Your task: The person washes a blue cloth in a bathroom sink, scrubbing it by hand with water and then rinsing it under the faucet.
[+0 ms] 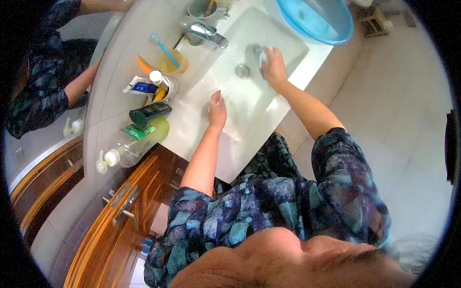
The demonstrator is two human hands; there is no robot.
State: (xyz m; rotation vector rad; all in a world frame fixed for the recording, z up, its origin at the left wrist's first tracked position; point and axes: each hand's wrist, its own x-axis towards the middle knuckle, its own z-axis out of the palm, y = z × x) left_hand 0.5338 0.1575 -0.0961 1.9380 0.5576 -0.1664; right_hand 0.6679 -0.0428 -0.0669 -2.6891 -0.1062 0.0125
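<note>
I see a white washbasin [254,29] with a round metal drain [242,71] in its floor. My right hand [274,66] is closed around a greyish, cloth-like wad [261,58], pressed to the basin's surface to the right of the drain. Part of the wad is hidden under the fingers, so its exact kind is unclear. Over the near left part of the basin hovers my left hand [217,113], fingers stretched out and nothing visible in it. A chrome faucet [204,32] reaches over the basin from the back left.
A blue plastic tub [314,21] stands at the counter's far right. Along the left edge are a cup with a toothbrush [165,52], a toothpaste tube [140,86], a dark container [150,114] and a clear pump bottle [129,146]. A wooden door [103,230] stands at lower left.
</note>
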